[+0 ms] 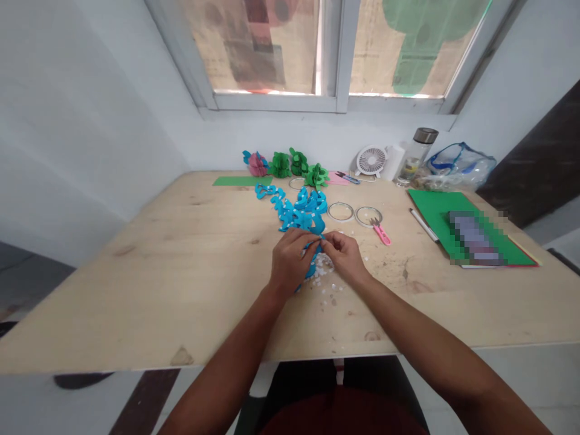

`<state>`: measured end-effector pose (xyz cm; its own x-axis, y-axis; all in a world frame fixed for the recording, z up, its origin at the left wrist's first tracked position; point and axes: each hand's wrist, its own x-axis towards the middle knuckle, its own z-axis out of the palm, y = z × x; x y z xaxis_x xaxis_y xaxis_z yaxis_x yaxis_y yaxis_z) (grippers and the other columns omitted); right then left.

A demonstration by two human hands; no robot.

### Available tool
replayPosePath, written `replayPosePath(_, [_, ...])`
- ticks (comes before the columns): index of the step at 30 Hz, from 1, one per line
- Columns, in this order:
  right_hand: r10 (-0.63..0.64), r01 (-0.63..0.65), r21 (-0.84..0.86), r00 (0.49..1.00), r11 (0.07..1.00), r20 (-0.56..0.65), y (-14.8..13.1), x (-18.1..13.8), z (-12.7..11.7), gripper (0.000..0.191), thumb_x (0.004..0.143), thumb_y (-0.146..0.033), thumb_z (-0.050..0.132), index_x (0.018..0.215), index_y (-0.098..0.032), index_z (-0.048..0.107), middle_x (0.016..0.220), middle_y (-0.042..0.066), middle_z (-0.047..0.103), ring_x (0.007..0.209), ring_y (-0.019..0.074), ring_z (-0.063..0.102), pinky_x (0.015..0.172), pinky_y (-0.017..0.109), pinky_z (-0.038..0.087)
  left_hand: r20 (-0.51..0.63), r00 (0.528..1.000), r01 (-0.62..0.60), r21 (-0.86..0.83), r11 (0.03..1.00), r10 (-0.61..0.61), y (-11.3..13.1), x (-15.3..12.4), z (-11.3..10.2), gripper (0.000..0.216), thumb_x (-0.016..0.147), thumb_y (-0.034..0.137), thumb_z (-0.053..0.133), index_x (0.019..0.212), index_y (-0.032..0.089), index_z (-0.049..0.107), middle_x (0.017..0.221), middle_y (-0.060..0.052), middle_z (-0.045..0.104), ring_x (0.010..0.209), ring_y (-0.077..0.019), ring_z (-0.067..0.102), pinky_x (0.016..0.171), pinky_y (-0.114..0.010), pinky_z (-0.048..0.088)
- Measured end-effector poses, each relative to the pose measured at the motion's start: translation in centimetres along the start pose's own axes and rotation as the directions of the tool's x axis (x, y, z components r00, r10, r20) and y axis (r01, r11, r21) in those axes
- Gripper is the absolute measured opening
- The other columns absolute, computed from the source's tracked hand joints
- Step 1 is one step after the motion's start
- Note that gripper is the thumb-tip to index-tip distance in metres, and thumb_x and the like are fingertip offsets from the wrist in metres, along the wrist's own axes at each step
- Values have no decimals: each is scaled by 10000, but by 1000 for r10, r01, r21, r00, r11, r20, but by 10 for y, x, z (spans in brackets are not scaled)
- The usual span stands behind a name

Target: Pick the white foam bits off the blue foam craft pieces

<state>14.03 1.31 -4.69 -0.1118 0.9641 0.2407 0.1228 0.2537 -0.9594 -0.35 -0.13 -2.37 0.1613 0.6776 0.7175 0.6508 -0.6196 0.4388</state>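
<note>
My left hand (290, 258) and my right hand (345, 255) meet near the table's middle, both closed in a pinch on a blue paper piece (313, 263). Small white paper scraps (324, 272) lie under and around the hands. Just beyond them a pile of blue paper cut-outs with white dots (296, 208) spreads toward the back of the wooden table (158, 284).
Green and pink paper flowers (294, 164) stand at the back by the wall. Two tape rings (341, 211), pink snippers (381, 233), a pen (423, 223), green sheets (457, 226), a small fan (371, 161), a bottle (415, 157) and a plastic bag (460, 164) are on the right.
</note>
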Motion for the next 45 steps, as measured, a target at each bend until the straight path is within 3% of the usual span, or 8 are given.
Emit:
replayPosePath(11, [-103, 100, -241, 995, 965, 0, -10, -4, 0, 143, 767, -259, 514, 756, -164, 621, 641, 2, 585, 606, 128, 511, 595, 240, 406, -17, 997, -68, 159, 985, 71, 0, -1, 2, 162, 864, 204, 493, 804, 164, 638, 743, -55, 670, 756, -176, 605, 690, -281, 462])
replayPosePath(20, [-155, 151, -410, 988, 900, 25, -6, -6, -1, 143, 771, -225, 509, 783, -181, 645, 708, 29, 627, 671, 156, 550, 658, 258, 421, 90, 992, -110, 250, 962, 91, 2, -1, -2, 246, 881, 205, 439, 746, 172, 642, 678, -60, 649, 739, -183, 592, 677, -275, 432])
replayPosePath(31, [-195, 192, -455, 980, 870, 43, -9, -7, -1, 141, 777, -216, 504, 772, -176, 639, 717, 42, 623, 673, 165, 546, 660, 264, 410, 123, 989, -106, 229, 968, 80, -1, -1, -1, 242, 886, 198, 424, 779, 170, 639, 710, -67, 646, 755, -194, 582, 688, -281, 420])
replayPosePath(36, [-178, 175, -439, 983, 881, 34, -9, -6, -2, 133, 770, -219, 513, 754, -180, 640, 702, 34, 619, 667, 159, 552, 658, 258, 412, 127, 992, -39, 221, 975, 11, -3, -1, 1, 249, 889, 206, 421, 798, 170, 650, 750, -70, 656, 778, -194, 590, 712, -284, 431])
replayPosePath(45, [-137, 136, -418, 990, 898, 27, -9, -6, -1, 145, 768, -227, 518, 786, -185, 655, 663, 19, 620, 642, 153, 543, 650, 259, 420, 130, 976, 171, 39, 984, -175, -9, -2, 2, 115, 804, 263, 573, 821, 199, 667, 804, -47, 685, 776, -185, 616, 740, -290, 471])
